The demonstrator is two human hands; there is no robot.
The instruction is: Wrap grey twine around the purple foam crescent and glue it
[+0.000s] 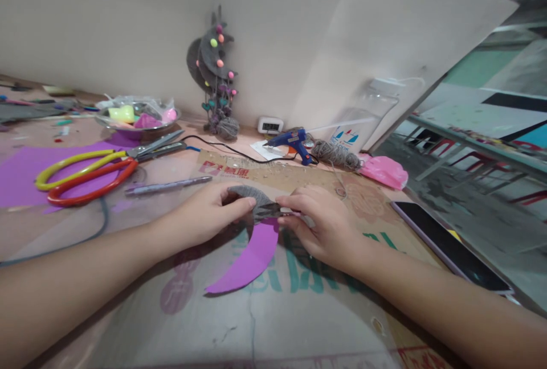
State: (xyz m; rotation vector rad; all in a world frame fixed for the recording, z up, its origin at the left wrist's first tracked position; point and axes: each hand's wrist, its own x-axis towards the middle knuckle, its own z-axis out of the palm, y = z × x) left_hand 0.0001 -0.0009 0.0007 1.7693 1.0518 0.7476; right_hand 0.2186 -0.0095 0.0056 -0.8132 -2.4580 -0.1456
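Above the cardboard, my left hand [220,209] is closed on a purple crescent [252,261]. Grey yarn [250,193] wraps the crescent's upper part, and its lower tip is bare purple. The left thumb presses on the wrapped part. My right hand [318,224] pinches what look like small thread snips [268,209], with dark pointed blades at the yarn's edge. The fingers hide most of the snips' body.
Large scissors [92,175] and a pen [168,185] lie left. Behind are a bowl [139,124], crescent ornament [216,73], timer [270,125], blue glue gun [293,142], yarn skein [335,154] and clear jug [363,118]. A phone [448,244] lies right.
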